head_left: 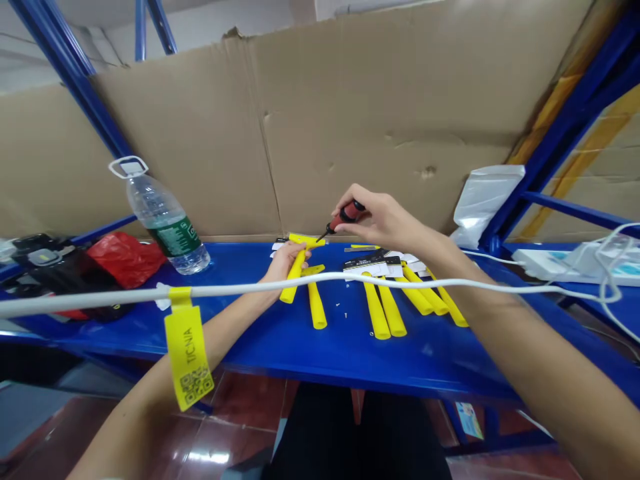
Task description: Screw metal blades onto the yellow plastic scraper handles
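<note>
My left hand point(287, 263) is closed around the handle of a yellow T-shaped plastic tool point(291, 283), its head toward the cardboard. In my right hand point(375, 215) is a red-and-black screwdriver point(349, 213), tilted so that its tip is at the tool's head; whether it touches a screw I cannot tell. Just right of my left hand lies another yellow tool point(317, 307). Several more yellow-handled tools point(377, 310) lie below my right forearm, their far ends by black-and-white cards point(373, 265). Small screws point(345, 315) are scattered on the blue tabletop point(280, 343).
A white cable point(240, 288) with a yellow tag point(189, 360) crosses in front of my view. At left stand a water bottle point(173, 230), a red plastic bag point(125, 260) and a black object point(55, 267). Cardboard point(350, 133) backs the table; a power strip point(545, 265) lies right.
</note>
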`<state>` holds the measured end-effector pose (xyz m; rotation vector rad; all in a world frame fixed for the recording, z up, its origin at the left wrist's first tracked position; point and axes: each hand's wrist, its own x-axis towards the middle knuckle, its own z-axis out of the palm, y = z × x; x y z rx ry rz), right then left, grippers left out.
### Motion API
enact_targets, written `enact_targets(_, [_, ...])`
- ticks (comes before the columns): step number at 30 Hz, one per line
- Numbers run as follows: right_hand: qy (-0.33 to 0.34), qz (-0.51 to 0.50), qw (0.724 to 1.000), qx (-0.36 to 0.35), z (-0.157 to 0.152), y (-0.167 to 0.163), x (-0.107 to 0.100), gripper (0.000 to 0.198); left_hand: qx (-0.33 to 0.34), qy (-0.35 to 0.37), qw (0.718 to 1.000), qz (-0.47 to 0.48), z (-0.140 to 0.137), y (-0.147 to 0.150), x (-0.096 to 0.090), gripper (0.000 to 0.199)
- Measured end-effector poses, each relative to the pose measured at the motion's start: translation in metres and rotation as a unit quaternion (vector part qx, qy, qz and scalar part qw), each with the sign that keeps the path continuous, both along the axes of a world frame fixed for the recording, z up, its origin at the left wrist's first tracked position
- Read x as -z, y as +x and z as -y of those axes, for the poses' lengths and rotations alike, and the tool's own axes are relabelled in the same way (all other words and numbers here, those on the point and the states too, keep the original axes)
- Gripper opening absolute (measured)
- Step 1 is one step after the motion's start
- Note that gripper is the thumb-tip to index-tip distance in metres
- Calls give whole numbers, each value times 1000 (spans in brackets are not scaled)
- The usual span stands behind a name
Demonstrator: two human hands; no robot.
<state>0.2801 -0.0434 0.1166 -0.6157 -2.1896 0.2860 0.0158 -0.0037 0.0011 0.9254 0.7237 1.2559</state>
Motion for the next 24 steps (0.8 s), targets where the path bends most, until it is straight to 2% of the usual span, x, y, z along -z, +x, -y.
enact_targets(4, [51,-29,997,48,-1,12,21,37,-33,22,999,-14,1,4,5,31])
enact_targets(6, [54,-54,993,89,-5,21,30,44,-43,36,998,-23,2,4,5,35])
enact_targets(10, [8,-60,984,169,-17,43,52,50,-64,92,993,-23,3,-1,-10,40])
enact_targets(12, [-29,-26,980,196,-21,48,64,43,-68,132,989,-15,2,-1,-21,44])
enact_targets(14, [-89,-58,978,180,-24,47,75,34,-71,168,983,-11,0,3,-32,49])
enact_targets(16, [-117,-106,972,173,-25,41,83,35,-79,197,977,-9,-1,11,-42,52])
enact_targets(20, [-176,-217,943,180,-27,23,94,60,-76,238,968,0,1,34,-55,55])
enact_targets(24, [-280,-272,914,106,-22,8,100,70,-46,258,965,23,8,59,-64,58])
